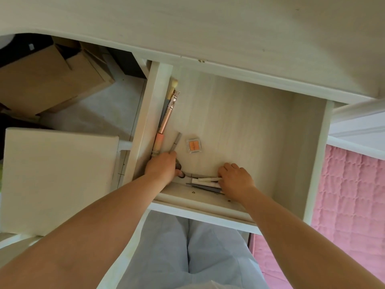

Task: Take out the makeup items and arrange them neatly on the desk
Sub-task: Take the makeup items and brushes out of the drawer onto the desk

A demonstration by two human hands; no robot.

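Note:
An open white drawer (245, 122) sits under the desk top (187, 24). Along its left wall lie a pink-handled makeup brush (164, 122) and other brushes. A small orange eyeshadow pan (193, 145) rests on the drawer floor. My left hand (161, 166) is at the front left corner, fingers closed on a grey pencil (175, 141) that sticks up from it. My right hand (236, 177) lies over a bunch of white and grey pencils and tubes (205, 183) at the drawer's front, gripping them. A small dark-looped tool (181, 175) lies between the hands.
A white stool (56, 178) stands to the left. Cardboard boxes (48, 76) sit under the desk at far left. A pink quilted bedspread (352, 197) is on the right. My legs in light blue trousers (187, 251) are below the drawer front.

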